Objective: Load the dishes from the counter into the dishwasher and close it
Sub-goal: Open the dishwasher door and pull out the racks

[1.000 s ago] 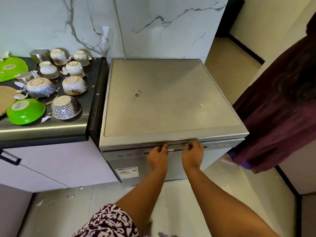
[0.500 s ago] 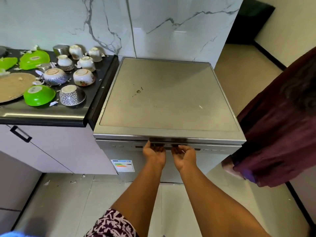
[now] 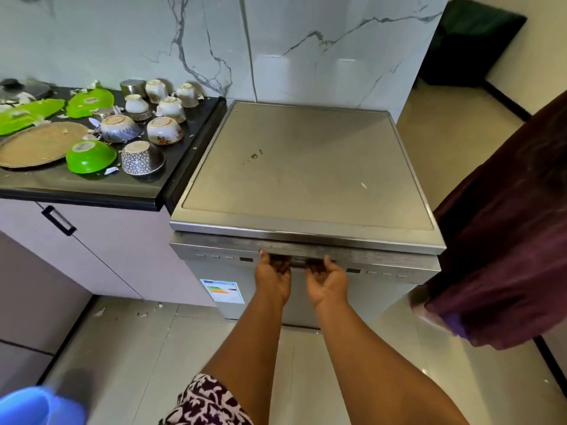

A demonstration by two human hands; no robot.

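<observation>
both hands reach up, palms turned upward, under the top edge of the silver dishwasher (image 3: 306, 167), which stands against the marble wall (image 3: 306, 41) just right of the dark counter (image 3: 92, 193). the left hand (image 3: 273, 279) and the right hand (image 3: 327, 280) sit side by side, a small gap between them, each with its fingers curled up into the recessed door handle (image 3: 299, 263) so that the fingertips are hidden inside it; both are hooked onto that handle. the door (image 3: 377, 299) stands close to upright, and whether it has come ajar at the top cannot be told. a coloured energy label (image 3: 223, 290) sticks to the door's lower left. all the dishes are on the counter, well apart from the hands: a green bowl (image 3: 90, 156) and a dark patterned bowl (image 3: 141, 157) upside down near the front edge, a purple and white bowl (image 3: 119, 127) and a floral bowl (image 3: 165, 130) behind them, several pale cups (image 3: 171, 108) turned over further back, a steel cup (image 3: 132, 86) by the wall, green plates (image 3: 90, 101) to the left and a round woven tray (image 3: 40, 145) beside the green bowl. small white scraps lie among them and on the floor tiles (image 3: 132, 332). a black cabinet handle (image 3: 58, 220) shows below the counter. at the right edge another person in a dark maroon garment (image 3: 506, 240) stands just beside the dishwasher, and a blurred blue shape (image 3: 36, 406) fills the bottom left corner
</observation>
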